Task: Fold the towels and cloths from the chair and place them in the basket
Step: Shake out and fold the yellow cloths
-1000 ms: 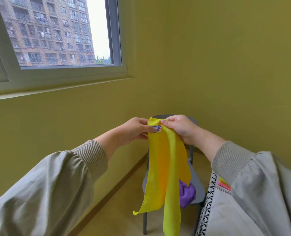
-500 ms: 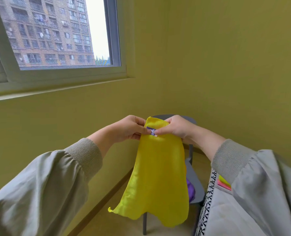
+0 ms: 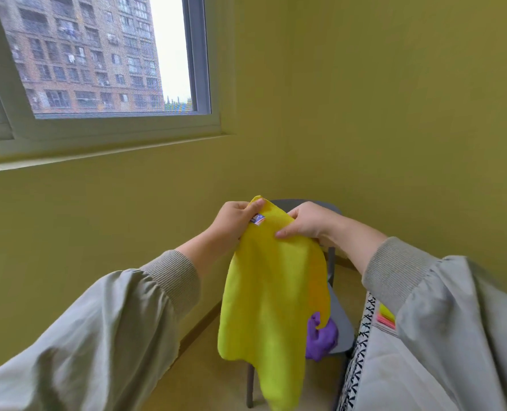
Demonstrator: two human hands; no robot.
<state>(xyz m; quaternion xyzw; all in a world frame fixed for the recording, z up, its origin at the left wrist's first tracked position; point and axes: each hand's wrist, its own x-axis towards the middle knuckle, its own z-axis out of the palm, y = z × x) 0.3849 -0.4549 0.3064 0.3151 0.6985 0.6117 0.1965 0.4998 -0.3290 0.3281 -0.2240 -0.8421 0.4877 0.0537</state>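
Note:
A yellow cloth (image 3: 270, 295) hangs in front of me, held up by its top edge. My left hand (image 3: 231, 223) pinches the top corner beside a small sewn label. My right hand (image 3: 305, 222) pinches the same edge a little to the right. Behind the cloth stands a grey chair (image 3: 339, 324) with a crumpled purple cloth (image 3: 320, 341) on its seat. At the lower right is a white basket (image 3: 365, 345) with a black patterned rim; folded yellow and pink cloths (image 3: 386, 317) show inside it, partly hidden by my right sleeve.
Yellow walls meet in a corner behind the chair. A window with a grey frame (image 3: 199, 69) is in the left wall, above a sill. A strip of light floor (image 3: 210, 378) shows under the chair.
The cloth has spread from a narrow twisted strip into a wider hanging sheet. My hands have moved slightly apart along its top edge.

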